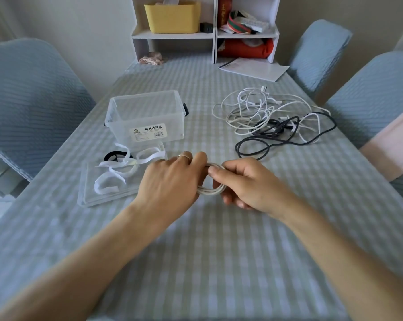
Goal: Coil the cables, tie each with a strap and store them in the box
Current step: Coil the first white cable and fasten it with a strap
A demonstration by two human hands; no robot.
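A small white cable coil (215, 189) is held between both hands just above the table's middle. My left hand (170, 181) grips its left side, fingers curled round the loops. My right hand (244, 181) pinches the coil's top with thumb and forefinger and cups it from the right. Behind the left hand lies the clear box lid (89, 193) with several white straps (117, 174) and a black strap (113, 155) on it. The clear plastic box (145, 117) stands open and empty further back. A tangle of white cables (253, 110) and dark cables (286, 133) lies at the right.
The checked tablecloth (207, 251) covers the table. Blue-covered chairs (29, 100) stand at both sides. A white shelf unit (205, 35) with a yellow basket (172, 17) is at the far edge, with a white paper (253, 68) in front of it.
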